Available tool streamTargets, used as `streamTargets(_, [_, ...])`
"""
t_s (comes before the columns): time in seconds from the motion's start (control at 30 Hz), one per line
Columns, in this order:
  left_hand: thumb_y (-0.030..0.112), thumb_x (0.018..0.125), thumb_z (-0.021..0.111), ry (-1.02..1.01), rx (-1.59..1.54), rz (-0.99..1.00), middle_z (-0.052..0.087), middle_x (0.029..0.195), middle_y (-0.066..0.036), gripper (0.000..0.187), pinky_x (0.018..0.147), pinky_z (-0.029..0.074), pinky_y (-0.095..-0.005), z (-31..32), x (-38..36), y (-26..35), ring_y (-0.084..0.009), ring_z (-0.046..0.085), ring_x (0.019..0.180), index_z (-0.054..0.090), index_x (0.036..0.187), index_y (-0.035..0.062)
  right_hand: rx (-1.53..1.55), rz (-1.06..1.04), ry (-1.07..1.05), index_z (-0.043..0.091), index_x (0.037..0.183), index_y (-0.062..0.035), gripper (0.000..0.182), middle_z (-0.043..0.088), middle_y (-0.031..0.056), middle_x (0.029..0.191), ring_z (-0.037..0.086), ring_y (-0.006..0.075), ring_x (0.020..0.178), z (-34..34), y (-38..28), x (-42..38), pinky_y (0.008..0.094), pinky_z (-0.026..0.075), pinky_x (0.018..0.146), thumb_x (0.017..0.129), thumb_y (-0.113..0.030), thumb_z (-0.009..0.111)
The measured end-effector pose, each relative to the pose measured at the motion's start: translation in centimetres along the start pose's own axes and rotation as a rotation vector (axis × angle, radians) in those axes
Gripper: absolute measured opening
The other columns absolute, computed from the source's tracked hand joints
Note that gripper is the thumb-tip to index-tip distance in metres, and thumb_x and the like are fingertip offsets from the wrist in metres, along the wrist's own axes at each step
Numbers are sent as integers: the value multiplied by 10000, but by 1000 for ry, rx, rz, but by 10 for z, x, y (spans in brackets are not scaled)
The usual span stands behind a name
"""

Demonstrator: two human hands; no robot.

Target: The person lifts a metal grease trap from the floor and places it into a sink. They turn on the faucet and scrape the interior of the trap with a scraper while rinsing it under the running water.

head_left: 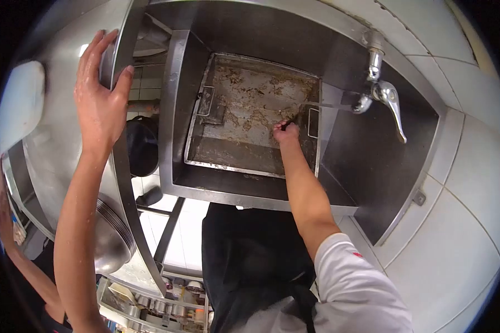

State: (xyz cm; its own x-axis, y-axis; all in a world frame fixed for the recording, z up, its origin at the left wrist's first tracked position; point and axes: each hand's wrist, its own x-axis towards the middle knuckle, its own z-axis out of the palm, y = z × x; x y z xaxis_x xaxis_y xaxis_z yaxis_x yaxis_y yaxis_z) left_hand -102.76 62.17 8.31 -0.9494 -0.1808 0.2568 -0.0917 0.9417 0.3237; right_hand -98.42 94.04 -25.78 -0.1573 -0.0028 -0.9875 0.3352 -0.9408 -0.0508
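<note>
My left hand point(101, 91) grips the edge of a steel counter point(129, 33), fingers over the top and thumb on the near side; its skin looks wet. My right hand point(286, 132) reaches down into a large rectangular metal pan point(250, 111) lying in a steel sink point(239, 194). Its fingers are curled closed near the pan's right side, around something dark that I cannot make out. Brown residue and murky water cover the pan's floor, and a wire handle point(205, 101) shows at each end. From the tap point(375, 83), a thin stream runs into the pan.
Stacked steel bowls point(114, 238) stand on the counter at lower left, and a white board point(21, 105) lies farther left. A black container point(141, 145) is below, beside the sink. Another person's arm point(30, 272) shows at far left. White tiles point(455, 222) line the wall.
</note>
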Motion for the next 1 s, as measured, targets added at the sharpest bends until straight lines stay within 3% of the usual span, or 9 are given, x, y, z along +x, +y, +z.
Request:
streamTargets(0.17, [93,690,552,-8,-4,-21,404,1200,-103,426,928,294,-370,-2,1,1,-276,369,1118,464,1106,104,-152,-77,-146,387,720,-77,286,407,12,571,379,98,474,22,-2,-77,224,312,421,882,-292,290])
streamTargets(0.37, [67,686,550,-22,-26,-22,386,1214,-117,445,932,289,-370,-3,2,5,-286,364,1123,450,1119,89,-189,-334,68,427,749,-58,144,479,22,593,479,124,495,71,-16,-46,216,360,391,849,-157,401])
streamTargets(0.43, [65,685,550,-25,-49,-18,383,1218,-117,449,934,288,-372,-2,3,5,-285,361,1126,449,1121,93,-632,-402,-8,415,746,-20,114,501,65,607,509,162,493,68,-30,-34,228,393,383,828,-90,378])
streamTargets(0.57, [62,688,548,-30,-76,-40,374,1229,-116,454,937,288,-376,-2,1,8,-278,354,1135,446,1129,106,-832,-581,-175,442,815,-6,113,513,91,631,478,130,474,78,-66,-58,212,336,339,797,-65,348])
streamTargets(0.67, [63,691,546,-26,-70,-38,371,1232,-114,456,938,291,-377,-1,1,6,-278,352,1137,444,1132,112,-494,-438,-143,411,800,-13,90,494,82,625,447,113,459,105,-104,-39,200,315,337,789,-54,332])
streamTargets(0.77, [61,693,543,-30,-48,-40,367,1236,-114,454,938,292,-375,0,0,5,-278,349,1140,444,1134,110,-604,-433,-264,384,797,-19,73,481,83,630,415,98,446,124,-129,-20,196,311,340,787,-43,315])
streamTargets(0.9, [64,698,544,-39,-85,-69,367,1236,-111,450,935,295,-377,0,-1,3,-276,353,1138,445,1134,109,-1022,-386,-103,367,773,-6,109,486,113,631,388,91,408,147,-138,-16,191,289,319,805,-50,272])
streamTargets(0.97, [68,702,548,-36,-91,-42,369,1234,-109,447,933,300,-377,2,-1,0,-271,360,1133,445,1135,111,-596,-210,-311,483,800,-84,279,527,74,692,516,217,535,135,-149,-2,333,464,444,795,-359,438])
streamTargets(1.0, [68,702,548,-35,-86,-48,369,1234,-109,447,933,300,-377,2,0,-1,-271,360,1133,445,1135,111,-761,-170,-329,433,770,-49,169,508,93,657,451,154,470,132,-167,4,260,375,375,792,-209,381])
